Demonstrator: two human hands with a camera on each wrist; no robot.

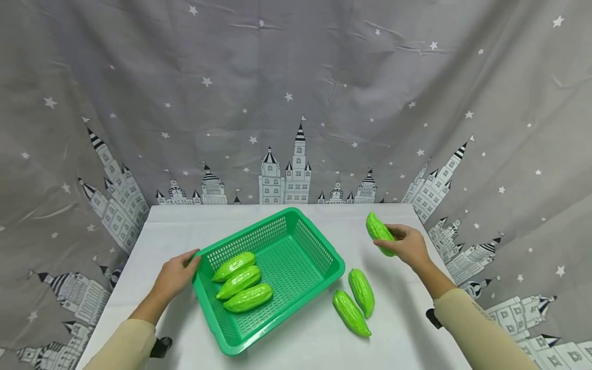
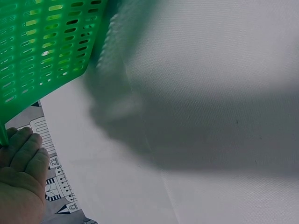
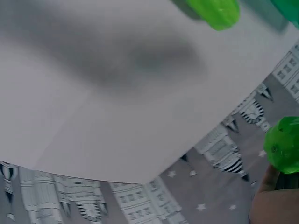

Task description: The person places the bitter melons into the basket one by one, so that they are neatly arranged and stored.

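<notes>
Three green gourds [image 1: 239, 282] lie in the basket [image 1: 288, 259] nearer the counter's [image 1: 176, 226] left edge; my left hand [image 1: 173, 277], fingers loosely extended, touches the basket's rim, presumably steadying it; my right hand [image 1: 409, 246] grips another gourd [image 1: 379, 227] toward the far-right corner.

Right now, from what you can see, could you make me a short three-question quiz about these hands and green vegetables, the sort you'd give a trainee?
1. Count: how many green vegetables lie inside the green basket?
2. True or false: the left hand is holding a vegetable.
3. Multiple choice: what does the right hand hold?
A) Two vegetables
B) One vegetable
C) The basket's rim

Key:
1. Three, lying side by side.
2. False; it is at the basket's rim.
3. B.
</notes>
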